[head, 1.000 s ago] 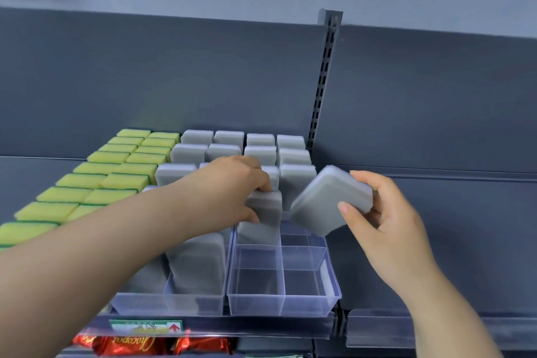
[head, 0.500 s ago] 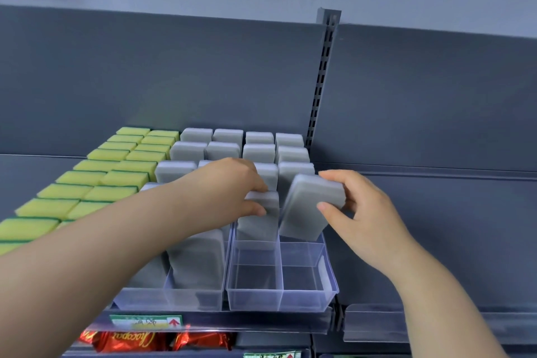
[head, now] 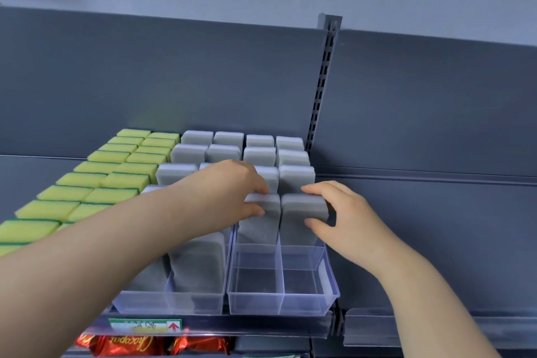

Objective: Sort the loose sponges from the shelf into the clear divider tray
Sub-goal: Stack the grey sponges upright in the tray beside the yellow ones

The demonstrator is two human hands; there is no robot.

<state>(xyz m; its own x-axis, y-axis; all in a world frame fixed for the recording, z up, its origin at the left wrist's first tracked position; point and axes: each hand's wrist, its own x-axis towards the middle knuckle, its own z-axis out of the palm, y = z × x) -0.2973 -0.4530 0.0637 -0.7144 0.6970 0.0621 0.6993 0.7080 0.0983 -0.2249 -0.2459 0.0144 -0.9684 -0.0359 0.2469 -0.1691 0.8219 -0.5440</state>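
my left hand (head: 232,192) pinches a grey sponge (head: 263,221) upright in the clear divider tray (head: 328,291). my right hand (head: 343,218) grips a second sponge (head: 302,218) just beside it, across the partition (head: 281,276). risk: uneven downward pressure may tilt either sponge onto that partition, or jam both.

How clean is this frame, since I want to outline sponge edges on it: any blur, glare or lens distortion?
Head view: soft, even light, faint shadows; the wide lens bows the back panel and tilts the slotted upright; pale sheen on the right wall of the clear divider tray; price label too blurred to read; the gray sponge in the right hand shows clear edges.
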